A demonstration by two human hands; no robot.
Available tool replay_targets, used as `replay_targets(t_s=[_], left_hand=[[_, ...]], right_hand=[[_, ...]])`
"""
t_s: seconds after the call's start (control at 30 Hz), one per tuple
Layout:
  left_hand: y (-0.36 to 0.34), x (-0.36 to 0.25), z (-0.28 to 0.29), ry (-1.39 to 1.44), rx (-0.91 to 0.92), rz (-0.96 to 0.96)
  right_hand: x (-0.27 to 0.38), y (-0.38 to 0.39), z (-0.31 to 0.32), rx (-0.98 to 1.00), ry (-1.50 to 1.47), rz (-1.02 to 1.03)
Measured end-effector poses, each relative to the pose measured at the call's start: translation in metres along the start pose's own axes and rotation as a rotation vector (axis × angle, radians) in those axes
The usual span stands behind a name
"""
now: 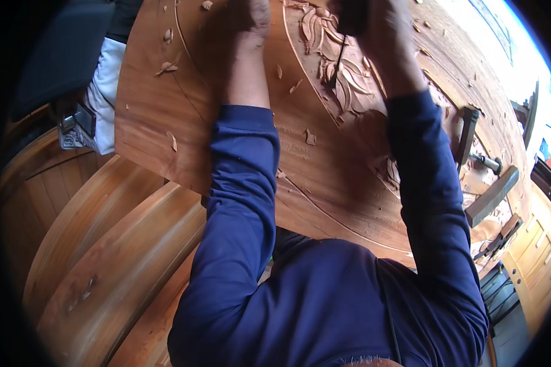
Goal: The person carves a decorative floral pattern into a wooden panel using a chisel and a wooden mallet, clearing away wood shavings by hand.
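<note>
My right hand (389,37), smeared by motion at the upper edge, is closed around a dark tool (341,56) with a thin shaft. The shaft's lower end reaches the carved leaves (355,82) raised on a large reddish-brown wooden panel (196,116); the tip's exact shape cannot be made out. Left of the carving, my left hand (255,17) is over the panel and partly cut off by the upper edge. Its fingers do not show clearly, nor does anything they may hold. Curved lines run across the panel, and wood shavings (167,68) lie scattered on it.
To the right, a dark bar-shaped tool (468,134), a metal-ended tool (487,162) and a wooden block (493,196) lie among shavings. Curved wooden boards (116,269) stand at lower left. White cloth or bag (104,92) hangs beside the panel's left edge.
</note>
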State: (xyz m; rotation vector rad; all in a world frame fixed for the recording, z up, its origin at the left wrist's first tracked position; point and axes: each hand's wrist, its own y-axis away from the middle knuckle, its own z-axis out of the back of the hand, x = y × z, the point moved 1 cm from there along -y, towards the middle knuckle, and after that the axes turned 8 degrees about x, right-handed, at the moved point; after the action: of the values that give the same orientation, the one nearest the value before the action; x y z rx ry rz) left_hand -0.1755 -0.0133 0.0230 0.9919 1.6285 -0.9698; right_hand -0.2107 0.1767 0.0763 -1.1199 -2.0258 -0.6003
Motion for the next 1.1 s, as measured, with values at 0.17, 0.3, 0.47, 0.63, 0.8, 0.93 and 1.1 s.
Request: replay_targets(t_s=[0.17, 0.3, 0.47, 0.63, 0.8, 0.93, 1.1], left_hand=[[0.000, -0.008, -0.002, 0.084, 0.063, 0.017], [-0.004, -0.003, 0.000, 0.121, 0.040, -0.199], [-0.011, 0.007, 0.001, 0.222, 0.046, -0.244], [-0.012, 0.003, 0.005, -0.135, -0.039, -0.422], [-0.005, -0.001, -0.015, 0.021, -0.061, -0.418], [0.003, -0.001, -0.009, 0.002, -0.068, -0.415], [0.001, -0.005, -0.017, 0.016, -0.059, -0.426]], right_hand=[[-0.055, -0.045, -0.025, 0.276, 0.074, 0.066], [-0.091, -0.050, -0.028, 0.254, 0.186, 0.191], [-0.089, -0.056, -0.023, 0.377, 0.209, 0.186], [-0.088, -0.039, -0.032, 0.393, 0.373, 0.345], [-0.082, -0.043, -0.030, 0.404, 0.207, 0.323], [-0.090, -0.031, -0.038, 0.418, 0.279, 0.335], [-0.084, -0.022, -0.023, 0.394, 0.486, 0.370]])
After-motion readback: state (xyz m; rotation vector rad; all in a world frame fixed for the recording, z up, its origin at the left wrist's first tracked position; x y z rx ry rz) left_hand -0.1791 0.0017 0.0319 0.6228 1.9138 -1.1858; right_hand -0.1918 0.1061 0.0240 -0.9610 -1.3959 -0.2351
